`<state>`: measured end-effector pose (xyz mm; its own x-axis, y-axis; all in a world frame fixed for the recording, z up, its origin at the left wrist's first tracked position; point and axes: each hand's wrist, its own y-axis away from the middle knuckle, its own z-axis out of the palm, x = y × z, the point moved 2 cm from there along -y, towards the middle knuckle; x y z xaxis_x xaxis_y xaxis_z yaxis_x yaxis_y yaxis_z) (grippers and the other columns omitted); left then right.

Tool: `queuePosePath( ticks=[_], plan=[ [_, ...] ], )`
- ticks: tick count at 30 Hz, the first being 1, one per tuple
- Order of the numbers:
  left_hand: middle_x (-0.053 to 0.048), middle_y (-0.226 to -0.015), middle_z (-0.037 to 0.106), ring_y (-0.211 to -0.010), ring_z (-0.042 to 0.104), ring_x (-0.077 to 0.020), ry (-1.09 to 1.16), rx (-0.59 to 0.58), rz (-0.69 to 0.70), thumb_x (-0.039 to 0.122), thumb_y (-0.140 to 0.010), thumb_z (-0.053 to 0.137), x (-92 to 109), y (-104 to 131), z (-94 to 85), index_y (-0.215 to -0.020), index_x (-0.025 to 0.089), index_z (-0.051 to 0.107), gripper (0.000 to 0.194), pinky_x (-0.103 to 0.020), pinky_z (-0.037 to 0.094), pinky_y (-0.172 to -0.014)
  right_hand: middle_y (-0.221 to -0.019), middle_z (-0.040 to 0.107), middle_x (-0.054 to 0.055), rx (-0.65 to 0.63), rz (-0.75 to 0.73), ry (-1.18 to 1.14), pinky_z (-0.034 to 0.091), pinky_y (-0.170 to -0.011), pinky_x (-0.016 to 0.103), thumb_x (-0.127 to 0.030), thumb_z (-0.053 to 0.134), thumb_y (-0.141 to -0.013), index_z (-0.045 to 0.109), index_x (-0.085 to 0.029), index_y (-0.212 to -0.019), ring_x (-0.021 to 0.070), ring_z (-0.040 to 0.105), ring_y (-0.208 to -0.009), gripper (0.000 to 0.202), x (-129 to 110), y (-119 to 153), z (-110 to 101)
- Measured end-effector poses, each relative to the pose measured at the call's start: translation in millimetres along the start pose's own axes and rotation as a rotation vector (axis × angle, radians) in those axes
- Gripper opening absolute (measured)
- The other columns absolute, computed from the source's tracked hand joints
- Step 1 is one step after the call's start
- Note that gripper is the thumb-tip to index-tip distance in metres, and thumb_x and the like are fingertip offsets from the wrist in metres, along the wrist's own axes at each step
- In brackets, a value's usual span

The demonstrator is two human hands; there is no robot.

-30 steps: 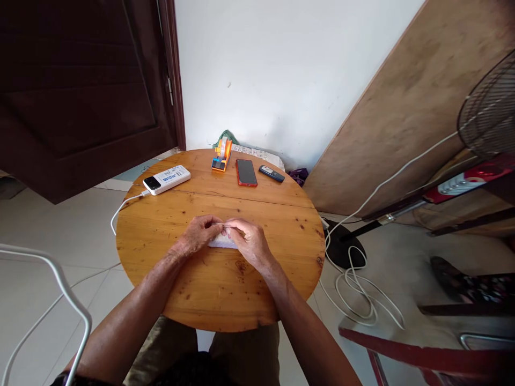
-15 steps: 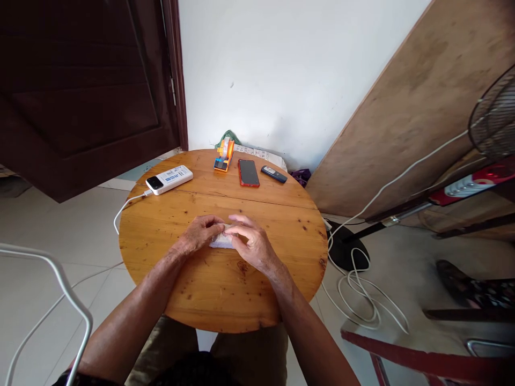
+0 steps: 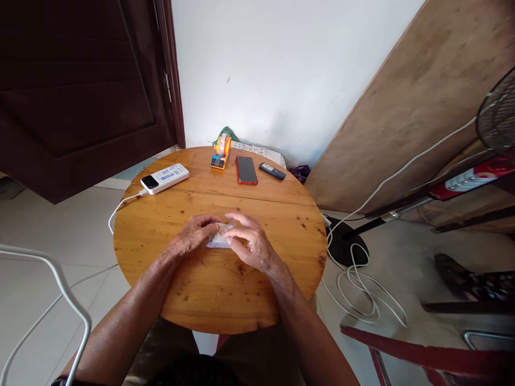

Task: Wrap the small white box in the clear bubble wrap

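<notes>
A small whitish, translucent packet (image 3: 219,240), perhaps bubble wrap, lies on the round wooden table (image 3: 209,300) between my hands. My left hand (image 3: 196,234) holds its left end, thumb on top and fingers curled round the far side. Over the right end is my right hand (image 3: 252,242), fingers spread, with fingertips at the packet's surface and the index finger raised. What the packet contains cannot be made out.
Toward the back stand an orange tape dispenser (image 3: 221,152), a red-edged smartphone (image 3: 247,170) and a dark blue handset (image 3: 272,171). A white power bank (image 3: 166,178) with a cable lies at left. A fan base (image 3: 346,244) and coiled cable are on the floor at right.
The fingers of my right hand have lifted and spread a little, uncovering more of the packet. My left hand stays on it. The whole view has shifted slightly.
</notes>
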<state>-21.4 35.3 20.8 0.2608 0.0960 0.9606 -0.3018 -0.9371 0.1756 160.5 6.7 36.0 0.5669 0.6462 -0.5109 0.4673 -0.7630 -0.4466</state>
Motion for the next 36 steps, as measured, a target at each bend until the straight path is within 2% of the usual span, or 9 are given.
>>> queuePosePath(
  ticks=[7,11,14,16,18,23,27,31,36],
  plan=[
    [-0.003,-0.083,0.069,-0.070,0.058,-0.0165,-0.094,0.004,0.053,0.046,-0.071,0.063,0.9,-0.1,1.9,-0.099,0.014,0.070,0.043,-0.027,0.044,-0.064,-0.130,0.060,0.005,-0.004,0.020,-0.041,0.043,-0.103,0.046,-0.018,0.056,-0.086,0.074,-0.025,-0.088,0.0241,0.058,-0.117,0.019,2.0,-0.5,0.7],
    [-0.002,-0.082,0.069,-0.070,0.058,-0.0163,-0.102,0.015,0.051,0.046,-0.071,0.065,-0.3,-0.8,1.9,-0.098,0.015,0.070,0.042,-0.026,0.043,-0.062,-0.129,0.061,0.006,0.076,0.101,-0.135,0.042,-0.106,0.045,-0.017,0.057,-0.084,0.071,-0.024,-0.088,0.0246,0.057,-0.119,0.017,5.6,-1.8,-2.5],
    [-0.002,-0.080,0.068,-0.068,0.057,-0.0156,-0.085,0.010,0.048,0.045,-0.070,0.065,-1.3,-1.1,1.8,-0.100,0.015,0.070,0.042,-0.025,0.041,-0.059,-0.132,0.060,0.006,0.062,0.215,-0.199,0.041,-0.108,0.043,-0.017,0.058,-0.083,0.066,-0.025,-0.111,0.0239,0.054,-0.125,0.031,9.1,-1.6,-5.7],
    [-0.002,-0.080,0.068,-0.067,0.057,-0.0154,-0.062,0.005,0.042,0.045,-0.070,0.065,-2.5,-1.4,2.1,-0.100,0.014,0.069,0.043,-0.025,0.042,-0.059,-0.138,0.056,0.007,-0.047,0.265,-0.218,0.040,-0.108,0.044,-0.020,0.062,-0.082,0.055,-0.027,-0.130,0.0250,0.051,-0.129,0.050,10.3,-0.7,-4.9],
    [-0.002,-0.080,0.068,-0.068,0.057,-0.0154,-0.037,0.000,0.039,0.044,-0.070,0.065,-3.5,-1.6,2.6,-0.101,0.014,0.069,0.044,-0.025,0.043,-0.061,-0.141,0.053,0.008,-0.147,0.283,-0.217,0.040,-0.108,0.046,-0.022,0.067,-0.079,0.047,-0.027,-0.138,0.0268,0.051,-0.129,0.063,10.7,0.3,-2.4],
    [-0.003,-0.081,0.068,-0.067,0.057,-0.0148,-0.017,-0.016,0.048,0.044,-0.071,0.065,-4.1,-1.8,4.0,-0.103,0.014,0.069,0.045,-0.025,0.043,-0.061,-0.131,0.062,0.007,-0.155,0.263,-0.153,0.044,-0.102,0.045,-0.018,0.068,-0.077,0.053,-0.026,-0.134,0.0260,0.059,-0.119,0.059,10.2,-1.3,1.6],
    [-0.003,-0.083,0.069,-0.068,0.057,-0.0151,0.041,0.046,0.058,0.045,-0.069,0.066,-6.0,-3.8,3.3,-0.102,0.014,0.067,0.045,-0.026,0.043,-0.061,-0.124,0.067,0.006,-0.126,0.261,-0.100,0.045,-0.098,0.043,-0.020,0.069,-0.077,0.058,-0.027,-0.129,0.0259,0.062,-0.113,0.054,9.4,-2.5,-0.1],
    [-0.005,-0.090,0.069,-0.068,0.059,-0.0148,0.199,0.074,0.034,0.044,-0.064,0.069,-9.6,-6.6,1.8,-0.099,0.013,0.064,0.047,-0.027,0.046,-0.062,-0.126,0.066,0.007,-0.122,0.288,-0.050,0.044,-0.099,0.045,-0.022,0.072,-0.076,0.057,-0.027,-0.131,0.0277,0.061,-0.114,0.057,9.7,-0.6,-1.6],
    [-0.006,-0.093,0.070,-0.070,0.060,-0.0151,0.263,0.100,0.029,0.042,-0.063,0.069,-10.1,-7.2,-0.1,-0.102,0.014,0.063,0.049,-0.028,0.046,-0.064,-0.135,0.059,0.008,-0.137,0.244,-0.060,0.041,-0.103,0.046,-0.027,0.074,-0.076,0.049,-0.029,-0.139,0.0277,0.056,-0.122,0.068,10.6,1.4,-1.3]
  ],
)
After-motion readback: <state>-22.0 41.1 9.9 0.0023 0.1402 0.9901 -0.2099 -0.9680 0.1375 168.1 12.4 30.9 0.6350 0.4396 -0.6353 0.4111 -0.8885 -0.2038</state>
